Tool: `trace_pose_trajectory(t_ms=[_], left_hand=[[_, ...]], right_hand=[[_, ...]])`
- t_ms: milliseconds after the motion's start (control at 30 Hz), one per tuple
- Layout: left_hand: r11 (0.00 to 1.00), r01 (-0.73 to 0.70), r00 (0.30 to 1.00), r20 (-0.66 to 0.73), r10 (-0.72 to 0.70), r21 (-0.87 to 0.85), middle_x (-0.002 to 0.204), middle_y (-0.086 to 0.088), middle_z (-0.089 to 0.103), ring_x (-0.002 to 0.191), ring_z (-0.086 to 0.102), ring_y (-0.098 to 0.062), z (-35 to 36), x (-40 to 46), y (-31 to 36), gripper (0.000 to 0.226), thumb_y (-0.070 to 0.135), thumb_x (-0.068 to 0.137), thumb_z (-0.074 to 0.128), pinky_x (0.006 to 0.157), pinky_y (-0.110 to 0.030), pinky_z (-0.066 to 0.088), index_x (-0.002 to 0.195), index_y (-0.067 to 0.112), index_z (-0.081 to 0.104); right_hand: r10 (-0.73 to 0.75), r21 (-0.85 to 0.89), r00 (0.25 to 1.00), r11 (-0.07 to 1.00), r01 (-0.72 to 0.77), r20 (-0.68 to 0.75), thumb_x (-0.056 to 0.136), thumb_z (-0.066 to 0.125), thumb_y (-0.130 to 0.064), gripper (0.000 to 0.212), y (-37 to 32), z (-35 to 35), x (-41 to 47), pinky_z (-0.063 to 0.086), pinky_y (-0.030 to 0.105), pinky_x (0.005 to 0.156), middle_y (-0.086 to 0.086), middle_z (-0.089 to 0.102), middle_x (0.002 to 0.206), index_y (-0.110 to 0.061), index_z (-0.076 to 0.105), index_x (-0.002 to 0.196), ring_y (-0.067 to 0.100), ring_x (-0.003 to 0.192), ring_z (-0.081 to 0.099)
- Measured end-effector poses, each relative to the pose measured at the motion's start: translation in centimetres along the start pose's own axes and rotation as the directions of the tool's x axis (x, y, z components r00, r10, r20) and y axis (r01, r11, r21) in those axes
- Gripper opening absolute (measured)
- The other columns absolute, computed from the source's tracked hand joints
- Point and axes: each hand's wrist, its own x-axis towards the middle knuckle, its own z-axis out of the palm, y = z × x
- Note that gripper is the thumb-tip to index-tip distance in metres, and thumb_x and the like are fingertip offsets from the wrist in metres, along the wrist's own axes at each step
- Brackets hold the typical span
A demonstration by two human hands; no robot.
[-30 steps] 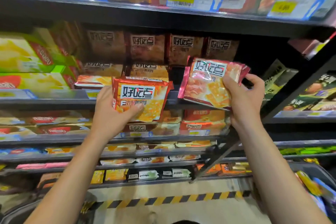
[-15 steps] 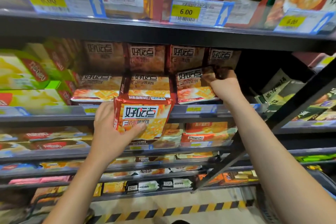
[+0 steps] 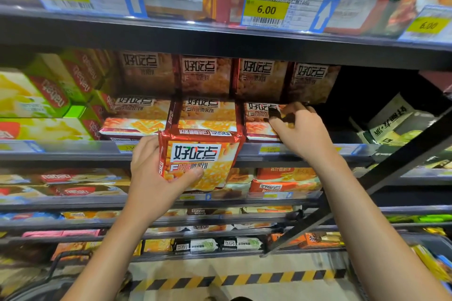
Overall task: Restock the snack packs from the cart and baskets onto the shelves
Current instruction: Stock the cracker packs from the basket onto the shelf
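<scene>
Risk: flat pack (image 3: 259,121) sliding off the shelf lip (image 3: 305,150) if let go before seated; upright rear packs (image 3: 259,76) tipping if knocked. Right hand (image 3: 299,131) curled over that pack's right end, gripping. Left hand (image 3: 152,176) clamping second pack (image 3: 200,160), thumb across front, held below shelf edge.

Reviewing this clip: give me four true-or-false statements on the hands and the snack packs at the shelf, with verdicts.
1. The left hand holds an orange snack pack upright in front of the shelf edge. True.
2. The right hand hangs idle below the shelves. False: it reaches onto the shelf at a laid-down pack.
3. The visible price tags read 6.00. True.
4. The held pack is green. False: it is orange and red.
</scene>
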Motion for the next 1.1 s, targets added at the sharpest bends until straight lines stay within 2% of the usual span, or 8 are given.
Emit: trace_pose_trajectory(t_ms=[167,300,433,567,667,867,1000,1100], left_hand=[[1.000,0.012,1.000,-0.005,-0.012,0.009,0.120,0.023,0.047,0.128,0.028,0.004,0.1,0.0,0.0,0.034,0.073,0.073,0.063,0.108,-0.033,0.026,0.098,0.051,0.060],[0.999,0.025,1.000,-0.001,-0.025,0.022,0.127,0.021,0.046,0.131,0.026,0.002,0.2,-0.1,0.1,0.046,0.074,0.074,0.061,0.111,-0.037,0.026,0.108,0.043,0.064],[0.997,0.078,0.996,0.031,-0.079,0.012,0.130,0.024,0.042,0.137,0.024,-0.001,0.1,0.0,0.6,0.037,0.075,0.073,0.062,0.114,-0.044,0.027,0.101,0.052,0.062],[0.991,0.125,0.992,0.018,-0.124,-0.047,0.127,0.021,0.046,0.139,0.027,-0.007,0.1,0.0,1.6,0.030,0.075,0.071,0.062,0.116,-0.052,0.030,0.099,0.069,0.054],[0.985,0.156,0.988,0.000,-0.157,-0.075,0.126,0.018,0.049,0.142,0.026,-0.012,0.3,0.1,2.4,0.027,0.077,0.070,0.061,0.115,-0.059,0.029,0.095,0.073,0.052],[0.983,0.163,0.982,-0.081,-0.170,-0.079,0.126,0.053,0.033,0.155,0.010,-0.007,1.0,0.1,4.9,0.023,0.078,0.067,0.058,0.125,-0.054,0.008,0.089,0.078,0.052],[0.991,0.114,0.991,-0.063,-0.119,-0.075,0.139,0.033,0.041,0.155,0.002,-0.003,2.1,0.0,5.6,0.017,0.074,0.074,0.060,0.125,-0.057,0.004,0.090,0.072,0.054],[0.987,0.089,0.996,-0.018,-0.092,-0.135,0.133,0.055,0.031,0.155,0.000,0.001,2.9,0.3,7.0,0.026,0.068,0.077,0.066,0.127,-0.055,0.005,0.097,0.078,0.052]], right_hand=[[-0.091,0.013,0.996,0.996,0.091,0.018,0.098,0.057,-0.051,0.039,-0.2,0.3,-0.6,0.051,0.037,0.086,0.000,0.073,0.109,-0.017,0.074,0.108,0.024,0.119,0.056],[-0.117,0.005,0.992,0.993,0.117,0.040,0.102,0.053,-0.048,0.039,0.0,0.0,-1.6,0.044,0.031,0.078,0.002,0.067,0.117,-0.018,0.072,0.117,0.024,0.111,0.060],[-0.158,-0.123,0.986,0.979,0.164,0.060,0.105,0.045,-0.048,0.046,0.2,0.6,-2.7,0.043,0.039,0.092,0.013,0.056,0.119,-0.014,0.069,0.123,0.030,0.120,0.045],[-0.234,0.178,0.965,0.951,0.253,-0.122,0.105,0.050,-0.033,0.028,0.3,1.1,-3.7,0.051,0.040,0.089,-0.003,0.061,0.105,-0.014,0.069,0.111,0.014,0.101,0.056],[-0.212,0.342,0.962,0.903,0.261,-0.173,0.105,0.052,-0.032,0.030,0.3,1.2,-4.7,0.049,0.048,0.103,-0.007,0.065,0.124,-0.017,0.067,0.126,0.012,0.119,0.059],[-0.214,0.677,0.975,0.709,0.200,-0.064,0.100,0.065,-0.024,0.040,-1.1,1.5,-8.4,0.046,0.031,0.111,-0.012,0.062,0.138,-0.028,0.056,0.139,0.003,0.131,0.055],[-0.245,0.703,0.952,0.644,0.302,-0.185,0.089,0.077,-0.022,0.064,-1.2,2.5,-9.6,0.044,0.027,0.112,0.002,0.057,0.139,-0.023,0.035,0.138,0.012,0.135,0.053],[-0.214,0.733,0.956,0.615,0.290,-0.199,0.088,0.080,-0.026,0.060,-1.1,2.5,-10.1,0.052,0.032,0.104,0.009,0.063,0.129,-0.030,0.034,0.126,0.015,0.124,0.063]])
